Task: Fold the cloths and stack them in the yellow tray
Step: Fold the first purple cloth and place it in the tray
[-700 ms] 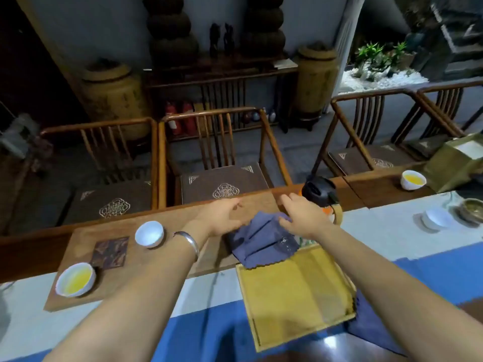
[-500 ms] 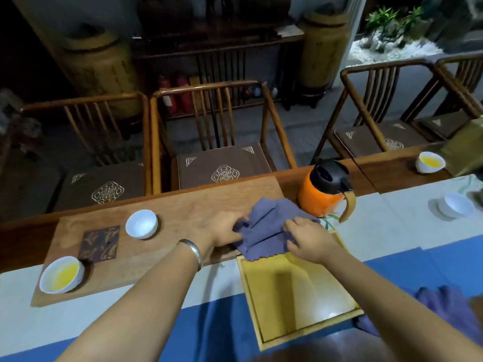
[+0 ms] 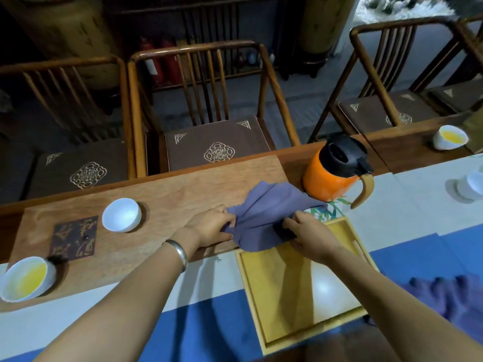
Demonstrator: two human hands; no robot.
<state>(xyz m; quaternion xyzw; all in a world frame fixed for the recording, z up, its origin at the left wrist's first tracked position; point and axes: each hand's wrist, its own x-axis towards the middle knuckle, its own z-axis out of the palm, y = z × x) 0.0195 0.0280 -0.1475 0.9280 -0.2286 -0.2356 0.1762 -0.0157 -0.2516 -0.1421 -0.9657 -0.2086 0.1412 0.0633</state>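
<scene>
A purple cloth (image 3: 269, 207) lies crumpled at the far edge of the yellow tray (image 3: 277, 291), partly on the wooden board (image 3: 162, 202). My left hand (image 3: 211, 226) grips the cloth's left edge. My right hand (image 3: 308, 233) pinches its right edge over the tray's far rim. The tray's floor holds nothing. A second purple cloth (image 3: 449, 293) lies bunched on the table to the right of the tray, partly behind my right forearm.
An orange jug (image 3: 332, 171) with a black lid stands just behind the cloth. A white bowl (image 3: 121, 215) and a cup of yellow liquid (image 3: 24, 278) sit on the board. More cups (image 3: 450, 137) stand far right. Chairs (image 3: 209, 105) line the far side.
Both hands have drawn the cloth toward me, down to the tray's far rim, and closed on its edges. The camera has tilted downward.
</scene>
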